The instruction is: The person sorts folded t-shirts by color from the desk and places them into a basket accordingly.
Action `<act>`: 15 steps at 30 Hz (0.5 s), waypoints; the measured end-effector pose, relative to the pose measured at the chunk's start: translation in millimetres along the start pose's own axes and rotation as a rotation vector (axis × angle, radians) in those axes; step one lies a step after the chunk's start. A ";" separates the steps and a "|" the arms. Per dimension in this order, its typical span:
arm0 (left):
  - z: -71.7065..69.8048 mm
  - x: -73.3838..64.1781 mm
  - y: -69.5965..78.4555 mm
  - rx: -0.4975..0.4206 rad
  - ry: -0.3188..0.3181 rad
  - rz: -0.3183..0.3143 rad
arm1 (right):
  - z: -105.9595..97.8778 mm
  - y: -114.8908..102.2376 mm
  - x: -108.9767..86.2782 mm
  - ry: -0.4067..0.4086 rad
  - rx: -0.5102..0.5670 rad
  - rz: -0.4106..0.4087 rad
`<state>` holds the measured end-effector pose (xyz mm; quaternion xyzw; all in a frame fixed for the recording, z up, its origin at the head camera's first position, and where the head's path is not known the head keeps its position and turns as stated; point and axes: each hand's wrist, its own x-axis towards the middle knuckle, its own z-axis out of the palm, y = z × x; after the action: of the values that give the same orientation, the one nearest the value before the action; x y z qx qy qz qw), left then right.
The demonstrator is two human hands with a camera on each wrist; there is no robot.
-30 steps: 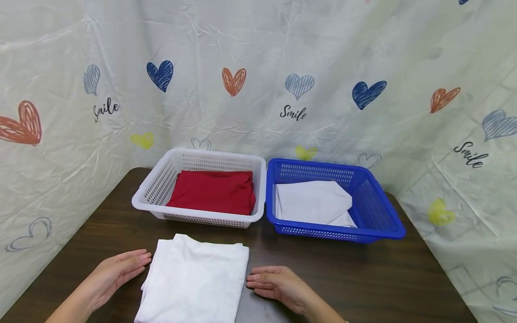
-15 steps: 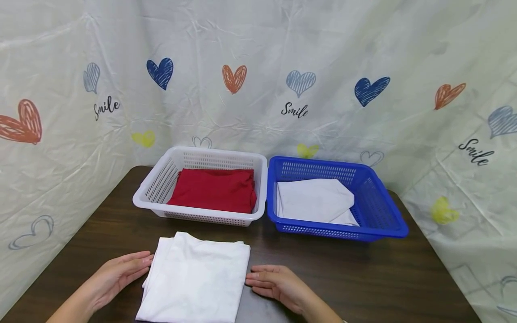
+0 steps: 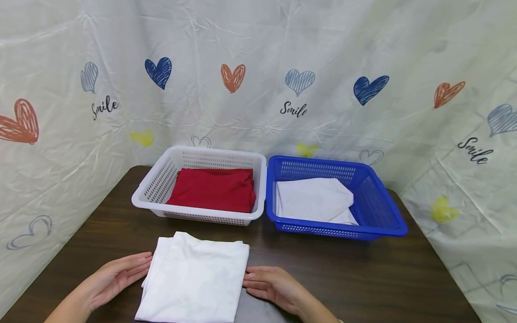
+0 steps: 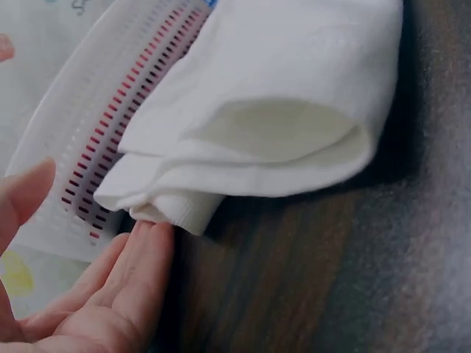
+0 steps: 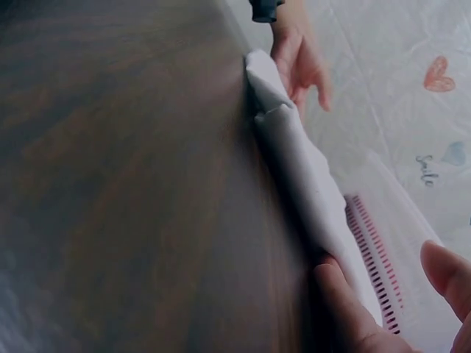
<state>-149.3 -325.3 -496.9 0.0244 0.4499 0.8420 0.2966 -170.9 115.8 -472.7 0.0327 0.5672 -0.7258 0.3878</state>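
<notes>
A folded white T-shirt lies flat on the table in front of me. On its left edge, the straight fingertips of my left hand touch the cloth. The left wrist view shows that hand palm up-turned beside a ribbed band of the T-shirt, thumb held apart. At the right edge, my right hand touches the side of the fold with extended fingers. In the right wrist view a finger of the right hand meets the T-shirt's layered side, thumb raised away from it.
Behind the T-shirt stands a white basket with folded red cloth in it. A blue basket stands to its right, holding folded white cloth. The brown table reaches a curtain printed with hearts.
My right hand has shifted slightly left, up against the T-shirt's edge. The left hand's fingers have drawn nearer the left edge. T-shirt and baskets stay in place.
</notes>
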 end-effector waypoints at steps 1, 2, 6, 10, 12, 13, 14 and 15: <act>-0.4 -0.4 0.1 -0.027 -0.030 0.003 | 0.8 0.2 0.2 0.001 0.001 -0.001; -0.6 -0.6 0.1 -0.053 -0.056 0.005 | 1.5 0.3 0.4 0.002 0.001 -0.002; 0.7 -0.2 -0.8 -0.133 -0.146 0.007 | 3.1 0.0 1.1 0.001 -0.009 -0.013; 1.5 0.4 -2.0 -0.157 -0.186 -0.008 | 4.1 -0.7 3.3 0.002 -0.026 -0.020; 1.6 1.0 -2.4 -0.155 -0.190 -0.016 | 4.6 -1.2 4.3 0.002 -0.032 -0.021; 1.8 1.2 -2.6 -0.153 -0.191 -0.017 | 4.9 -1.5 4.7 0.001 -0.035 -0.020; 1.9 1.4 -2.7 -0.152 -0.191 -0.018 | 5.4 -1.8 5.1 0.001 -0.035 -0.018; 2.1 1.6 -2.8 -0.153 -0.190 -0.018 | 5.9 -2.1 5.5 0.002 -0.035 -0.015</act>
<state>-148.7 -321.7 -498.2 0.0775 0.3543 0.8651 0.3466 -173.7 108.0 -471.7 0.0223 0.5803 -0.7188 0.3822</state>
